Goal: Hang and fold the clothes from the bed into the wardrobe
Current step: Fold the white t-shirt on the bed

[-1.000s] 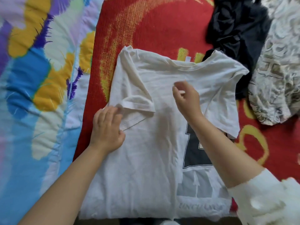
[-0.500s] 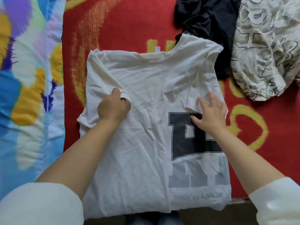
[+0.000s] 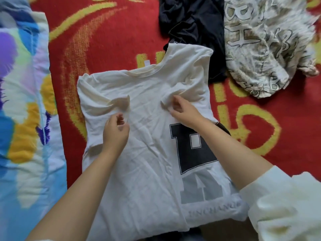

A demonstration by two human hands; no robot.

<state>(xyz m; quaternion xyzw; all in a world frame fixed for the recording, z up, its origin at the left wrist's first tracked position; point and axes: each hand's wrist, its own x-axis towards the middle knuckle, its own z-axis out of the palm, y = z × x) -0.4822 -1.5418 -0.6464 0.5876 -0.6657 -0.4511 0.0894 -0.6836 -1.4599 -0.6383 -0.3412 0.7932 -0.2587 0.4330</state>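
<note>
I've got the white T-shirt (image 3: 147, 153) lying flat on the red blanket (image 3: 104, 40), both sleeves folded in over its chest. My right hand (image 3: 184, 113) pinches the edge of the right sleeve fold, while my left hand (image 3: 115, 134) hovers over the left fold, fingers curled around nothing. A black garment (image 3: 196, 28) and a beige lettered garment (image 3: 265, 44) lie beyond the collar, and a multicoloured quilt (image 3: 22, 110) sits to my left.

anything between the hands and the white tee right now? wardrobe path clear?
Nothing blocks the hands: left hand and right hand are already on the white t-shirt, the right pinching the folded-in sleeve. The black garment lies partly under its far shoulder. The wardrobe is out of view, so that path can't be judged.
</note>
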